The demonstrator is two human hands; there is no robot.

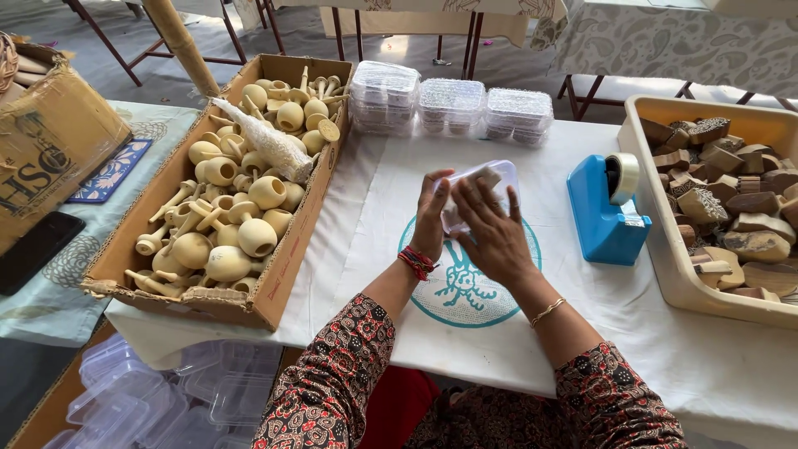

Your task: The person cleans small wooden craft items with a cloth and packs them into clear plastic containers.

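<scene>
A small clear plastic box (490,177) is held upright over the middle of the white tablecloth (382,191), with something pale wooden inside it. My left hand (431,218) grips its left side. My right hand (492,231) lies flat across its front and right side, covering most of it. Both hands sit above a teal round print (465,295) on the cloth.
A cardboard box (287,274) of pale wooden pieces sits to the left. Three stacks of clear plastic boxes (450,104) stand at the back. A blue tape dispenser (603,212) is on the right, beside a cream tray (665,266) of carved wooden blocks.
</scene>
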